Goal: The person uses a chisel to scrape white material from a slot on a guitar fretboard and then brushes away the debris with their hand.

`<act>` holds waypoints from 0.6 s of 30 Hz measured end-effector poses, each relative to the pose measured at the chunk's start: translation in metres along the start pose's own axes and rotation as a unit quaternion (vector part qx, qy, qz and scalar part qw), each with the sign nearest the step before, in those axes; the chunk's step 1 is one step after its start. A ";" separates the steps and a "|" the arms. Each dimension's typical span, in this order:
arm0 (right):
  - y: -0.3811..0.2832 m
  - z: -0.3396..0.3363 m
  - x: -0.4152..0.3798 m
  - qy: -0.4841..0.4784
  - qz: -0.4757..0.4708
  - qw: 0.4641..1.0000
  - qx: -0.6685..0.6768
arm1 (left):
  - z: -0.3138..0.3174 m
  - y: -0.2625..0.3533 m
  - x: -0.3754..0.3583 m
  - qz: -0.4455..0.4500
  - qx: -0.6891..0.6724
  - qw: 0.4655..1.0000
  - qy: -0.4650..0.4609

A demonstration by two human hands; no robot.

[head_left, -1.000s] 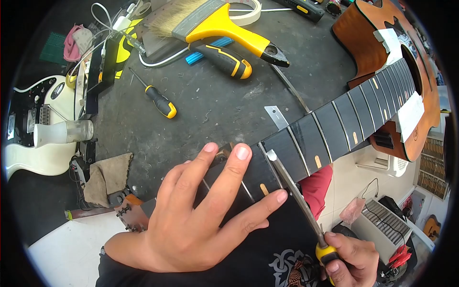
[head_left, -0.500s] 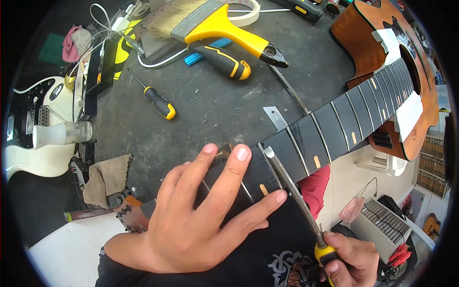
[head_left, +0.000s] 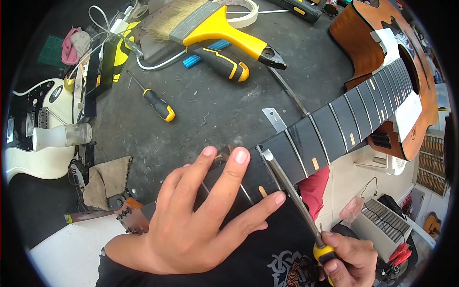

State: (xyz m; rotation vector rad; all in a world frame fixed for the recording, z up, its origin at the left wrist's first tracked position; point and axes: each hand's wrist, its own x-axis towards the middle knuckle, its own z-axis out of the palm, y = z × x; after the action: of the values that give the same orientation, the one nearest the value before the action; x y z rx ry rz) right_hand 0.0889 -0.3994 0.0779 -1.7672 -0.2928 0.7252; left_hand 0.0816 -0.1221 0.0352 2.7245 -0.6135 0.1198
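An acoustic guitar (head_left: 342,40) lies across the workbench, its dark fretboard (head_left: 299,136) running from the upper right down to the lower left. My left hand (head_left: 203,205) rests on the fretboard with its fingers spread. In my right hand (head_left: 351,260), at the lower right, is the yellow and black handle of a long metal file (head_left: 296,198). The file's flat end lies on the fretboard beside a fret, to the right of my left fingertips. Behind the fretboard lies a small blade (head_left: 273,119).
On the dark workbench (head_left: 205,105) lie a yellow-handled brush (head_left: 224,31), a thick black-yellow handled tool (head_left: 222,64) and a small screwdriver (head_left: 158,104). A cloth (head_left: 107,179), a clear bottle (head_left: 62,135) and a white electric guitar (head_left: 28,160) are at the left.
The end of the file has shifted very slightly down and left on the fretboard. My left hand has stayed in place.
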 end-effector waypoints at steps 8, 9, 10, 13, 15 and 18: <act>0.009 0.001 0.003 0.026 -0.080 0.996 -0.033 | -0.001 0.001 -0.001 -0.009 -0.002 1.000 -0.007; 0.004 -0.001 0.004 0.007 -0.038 0.999 -0.014 | -0.001 0.001 0.000 -0.006 0.002 1.000 -0.008; 0.001 -0.003 0.004 -0.011 0.004 1.000 0.004 | -0.001 0.001 0.000 -0.003 0.006 1.000 -0.008; 0.003 -0.004 0.004 -0.008 -0.013 1.000 -0.008 | -0.002 0.002 0.000 -0.009 -0.003 1.000 -0.011; 0.005 -0.004 0.004 -0.007 -0.021 1.000 -0.007 | -0.001 0.002 0.000 -0.008 -0.001 1.000 -0.010; 0.003 -0.005 0.007 -0.013 -0.016 1.000 -0.004 | -0.001 0.002 0.000 -0.008 0.001 1.000 -0.011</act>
State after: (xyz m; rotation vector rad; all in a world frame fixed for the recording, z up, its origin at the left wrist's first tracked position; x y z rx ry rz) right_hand 0.0968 -0.4001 0.0739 -1.7574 -0.3401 0.7251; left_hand 0.0805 -0.1236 0.0373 2.7347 -0.5968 0.0863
